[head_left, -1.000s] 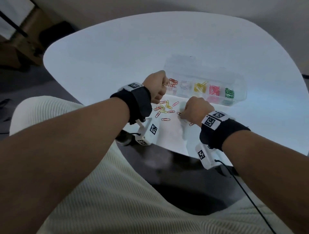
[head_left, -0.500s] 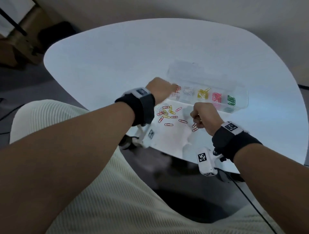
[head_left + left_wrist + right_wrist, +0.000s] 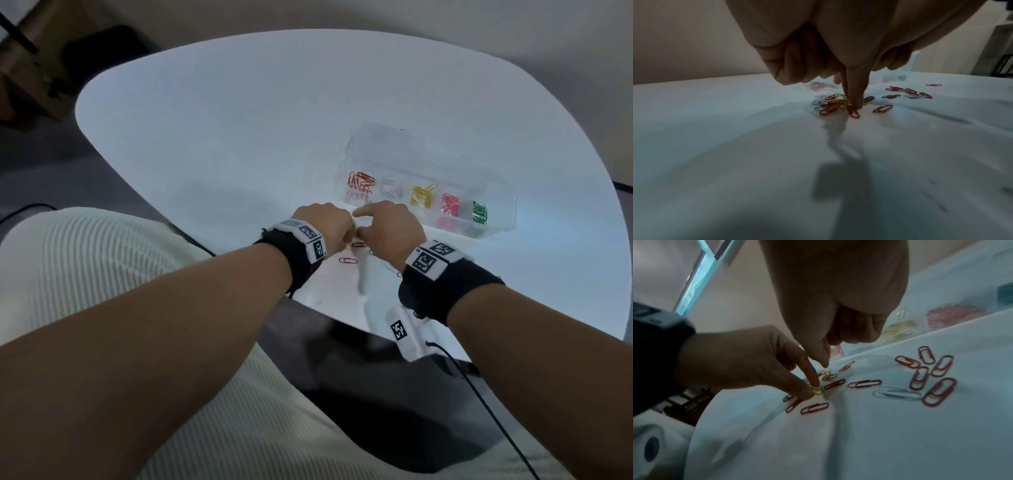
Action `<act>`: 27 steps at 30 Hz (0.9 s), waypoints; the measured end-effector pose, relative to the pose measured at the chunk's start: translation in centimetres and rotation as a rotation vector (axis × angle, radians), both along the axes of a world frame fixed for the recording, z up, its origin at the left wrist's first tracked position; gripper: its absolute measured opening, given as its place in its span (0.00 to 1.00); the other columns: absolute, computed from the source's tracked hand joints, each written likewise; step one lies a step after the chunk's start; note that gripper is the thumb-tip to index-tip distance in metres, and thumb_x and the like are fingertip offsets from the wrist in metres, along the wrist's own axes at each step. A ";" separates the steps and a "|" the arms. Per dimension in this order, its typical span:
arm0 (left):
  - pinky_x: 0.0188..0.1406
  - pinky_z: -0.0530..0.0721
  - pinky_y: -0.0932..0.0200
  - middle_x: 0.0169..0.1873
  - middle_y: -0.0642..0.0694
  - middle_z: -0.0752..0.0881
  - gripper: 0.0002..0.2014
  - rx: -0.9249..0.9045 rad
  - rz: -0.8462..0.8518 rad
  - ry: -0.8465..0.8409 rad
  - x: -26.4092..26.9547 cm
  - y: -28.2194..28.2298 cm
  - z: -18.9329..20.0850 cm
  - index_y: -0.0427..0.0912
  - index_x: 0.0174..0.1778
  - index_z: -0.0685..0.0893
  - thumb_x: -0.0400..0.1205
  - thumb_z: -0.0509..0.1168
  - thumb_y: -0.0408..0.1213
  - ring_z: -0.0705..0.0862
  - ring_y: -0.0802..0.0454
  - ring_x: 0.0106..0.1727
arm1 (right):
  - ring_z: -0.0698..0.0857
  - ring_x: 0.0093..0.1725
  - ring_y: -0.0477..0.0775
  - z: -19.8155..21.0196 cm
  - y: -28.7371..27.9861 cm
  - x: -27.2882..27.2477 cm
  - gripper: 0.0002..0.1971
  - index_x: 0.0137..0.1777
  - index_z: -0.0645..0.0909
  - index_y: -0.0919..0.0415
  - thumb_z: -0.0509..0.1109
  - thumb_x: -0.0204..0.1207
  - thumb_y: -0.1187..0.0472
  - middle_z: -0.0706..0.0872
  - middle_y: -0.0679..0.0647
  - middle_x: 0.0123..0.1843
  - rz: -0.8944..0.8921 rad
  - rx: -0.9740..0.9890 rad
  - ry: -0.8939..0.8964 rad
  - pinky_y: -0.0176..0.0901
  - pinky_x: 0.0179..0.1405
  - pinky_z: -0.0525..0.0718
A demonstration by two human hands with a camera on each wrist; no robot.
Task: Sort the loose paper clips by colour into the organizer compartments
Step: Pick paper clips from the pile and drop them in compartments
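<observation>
Your left hand [image 3: 748, 363] pinches a yellow clip [image 3: 817, 391] against the table [image 3: 239, 137]. Your right hand [image 3: 838, 293] is curled, one finger pointing down above another yellow clip [image 3: 828, 374], holding nothing. Loose red clips [image 3: 937, 374] lie around; the organizer [image 3: 493, 222] sits just beyond.

White rounded table [image 3: 239, 120] filling the frame's middle, wooden furniture [image 3: 30, 78] upper left, dark floor [image 3: 394, 411] lower centre.
</observation>
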State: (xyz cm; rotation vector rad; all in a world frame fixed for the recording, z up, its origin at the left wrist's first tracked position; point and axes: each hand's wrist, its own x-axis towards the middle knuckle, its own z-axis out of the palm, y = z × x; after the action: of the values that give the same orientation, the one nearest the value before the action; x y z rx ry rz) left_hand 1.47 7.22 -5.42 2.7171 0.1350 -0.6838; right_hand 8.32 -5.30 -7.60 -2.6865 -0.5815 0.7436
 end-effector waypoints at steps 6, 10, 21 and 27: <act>0.44 0.79 0.57 0.50 0.47 0.86 0.11 0.032 -0.023 -0.006 0.0 -0.2 -0.3 0.55 0.56 0.87 0.81 0.63 0.42 0.86 0.44 0.50 | 0.87 0.46 0.53 0.4 0.4 0.3 0.12 0.58 0.88 0.42 0.68 0.77 0.53 0.89 0.48 0.56 0.084 -0.108 -0.053 0.40 0.40 0.79; 0.41 0.79 0.59 0.45 0.51 0.87 0.08 -0.071 0.110 -0.018 0.1 0.4 -0.9 0.56 0.51 0.87 0.80 0.64 0.44 0.86 0.47 0.48 | 0.87 0.43 0.54 0.4 0.1 0.1 0.08 0.49 0.89 0.47 0.68 0.77 0.55 0.90 0.50 0.48 0.055 -0.098 -0.058 0.40 0.37 0.81; 0.47 0.73 0.61 0.55 0.53 0.84 0.12 -0.175 0.274 -0.107 0.6 1.4 -0.8 0.61 0.58 0.84 0.79 0.69 0.49 0.83 0.50 0.57 | 0.68 0.23 0.48 1.4 -3.7 -1.1 0.10 0.32 0.77 0.58 0.65 0.75 0.62 0.73 0.50 0.28 -0.482 0.391 0.335 0.38 0.22 0.66; 0.49 0.73 0.58 0.63 0.54 0.84 0.14 0.002 0.117 -0.055 1.2 0.2 -0.4 0.59 0.62 0.83 0.80 0.66 0.52 0.83 0.48 0.61 | 0.46 0.29 0.50 2.8 -6.1 -2.0 0.10 0.27 0.59 0.55 0.48 0.68 0.65 0.50 0.52 0.32 -0.680 0.710 0.900 0.38 0.23 0.46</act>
State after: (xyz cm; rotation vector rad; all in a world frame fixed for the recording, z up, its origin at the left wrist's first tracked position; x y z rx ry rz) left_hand 2.72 7.47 -5.80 2.7023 0.2787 -0.5756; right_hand 6.28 -11.39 -4.79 -1.4935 0.2602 1.1176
